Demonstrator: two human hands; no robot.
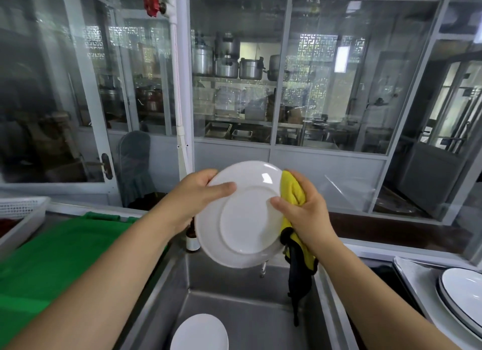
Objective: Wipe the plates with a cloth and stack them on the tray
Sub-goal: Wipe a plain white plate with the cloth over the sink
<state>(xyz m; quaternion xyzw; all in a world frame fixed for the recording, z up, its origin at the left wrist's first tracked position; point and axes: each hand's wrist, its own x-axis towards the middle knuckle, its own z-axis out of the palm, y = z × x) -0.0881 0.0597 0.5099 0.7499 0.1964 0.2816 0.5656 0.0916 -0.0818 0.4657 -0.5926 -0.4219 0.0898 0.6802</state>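
Steel sink (234, 310) under me, deep and wide, with a green mat (60, 258) spread on the table to its left. Over on my right, the tray (412, 274) with dark-rimmed plates (461, 295) already stacked, though the frame's edge cuts them off. Up in front of me, above the sink, I've got the white plate (242, 219) tilted with its underside facing me. My left hand (198, 193) grips its upper left rim, thumb across the back, fingers wrapped behind where I can't see them. My right hand (305, 209) is curled tight round the yellow cloth (292, 190), pressed against the plate's right edge, thumb on the back. The cloth's dark tail hangs down toward the sink; how much of it reaches behind the plate is hidden. Another white plate (200, 334) lies down in the basin, half cut off. A small bottle (192, 241) peeks out behind the plate, mostly covered.
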